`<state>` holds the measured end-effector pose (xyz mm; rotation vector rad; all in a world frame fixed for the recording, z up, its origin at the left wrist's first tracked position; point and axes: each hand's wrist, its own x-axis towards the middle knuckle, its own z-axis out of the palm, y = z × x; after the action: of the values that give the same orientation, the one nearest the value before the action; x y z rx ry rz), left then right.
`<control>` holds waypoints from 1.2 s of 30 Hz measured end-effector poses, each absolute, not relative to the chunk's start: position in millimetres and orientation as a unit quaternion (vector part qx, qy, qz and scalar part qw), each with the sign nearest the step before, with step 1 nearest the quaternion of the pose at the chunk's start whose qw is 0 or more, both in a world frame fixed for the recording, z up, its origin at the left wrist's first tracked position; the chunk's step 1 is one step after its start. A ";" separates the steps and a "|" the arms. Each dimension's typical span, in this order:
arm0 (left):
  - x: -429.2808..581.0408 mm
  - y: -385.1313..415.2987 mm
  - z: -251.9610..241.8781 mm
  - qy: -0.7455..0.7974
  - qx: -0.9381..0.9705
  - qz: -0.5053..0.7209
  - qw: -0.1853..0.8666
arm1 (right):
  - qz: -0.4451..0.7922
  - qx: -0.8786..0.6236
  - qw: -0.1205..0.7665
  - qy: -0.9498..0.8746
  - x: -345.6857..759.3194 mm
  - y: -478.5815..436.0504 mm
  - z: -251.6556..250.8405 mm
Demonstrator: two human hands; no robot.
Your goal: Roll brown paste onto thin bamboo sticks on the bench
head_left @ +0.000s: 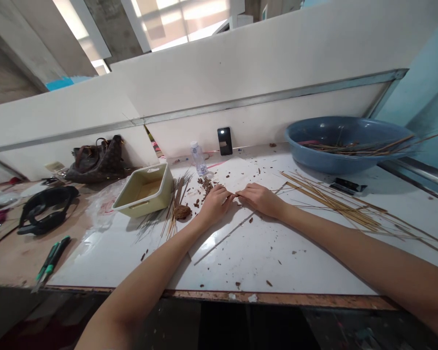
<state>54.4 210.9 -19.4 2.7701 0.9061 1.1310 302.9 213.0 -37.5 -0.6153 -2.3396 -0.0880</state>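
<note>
My left hand (216, 203) and my right hand (260, 199) meet at the middle of the white board, with fingertips pinched close together. Between them is a small, thin, dark bit that I cannot make out. A long thin grey stick (224, 236) runs slantwise across the board and passes beneath my right hand. Just beyond my left hand lies a pile of brown crumbs (206, 184). A brown, rough lump (182, 212) rests to the left of that hand, beside a bundle of thin sticks (178, 194).
A yellow-green basin (136, 210) stands at left, with box cutters (52, 260), headphones (45, 221) and a brown bag (95, 163) farther out. A bottle (198, 160) and a phone (225, 142) stand behind. At right are tan sticks (336, 204) and a blue tub (321, 158).
</note>
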 end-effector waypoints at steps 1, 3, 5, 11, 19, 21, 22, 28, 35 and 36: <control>54.4 211.1 -19.8 0.290 0.887 0.360 0.006 | -0.035 -0.238 0.350 -0.905 303.2 212.7 -37.2; 54.4 211.5 -20.6 0.291 0.888 0.356 0.004 | -0.038 -0.237 0.343 -0.908 303.8 212.2 -36.4; 54.5 212.1 -21.4 0.293 0.888 0.354 0.003 | -0.039 -0.237 0.336 -0.911 304.3 211.5 -35.7; 54.5 214.1 -23.5 0.298 0.886 0.355 -0.007 | -0.029 -0.248 0.342 -0.906 302.5 210.7 -34.7; 55.0 213.1 -21.9 0.289 0.890 0.351 -0.015 | -0.044 -0.243 0.356 -0.901 301.5 211.8 -35.1; 55.1 212.1 -20.8 0.287 0.893 0.345 -0.017 | -0.046 -0.244 0.363 -0.898 301.7 211.0 -34.6; 55.2 211.8 -20.4 0.287 0.895 0.342 -0.017 | -0.047 -0.245 0.365 -0.897 301.7 210.5 -34.2; 55.2 211.9 -19.8 0.287 0.897 0.336 -0.003 | -0.058 -0.238 0.360 -0.900 302.9 208.8 -32.4; 56.6 209.4 -19.1 0.296 0.887 0.354 -0.004 | -0.057 -0.235 0.353 -0.904 302.8 210.9 -32.2; 56.8 208.6 -19.0 0.301 0.882 0.361 -0.003 | -0.064 -0.237 0.351 -0.904 302.4 211.4 -32.5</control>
<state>56.8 208.6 -19.0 2.7778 0.9487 1.1381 302.4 211.4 -32.5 -0.6124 -2.3403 -0.1655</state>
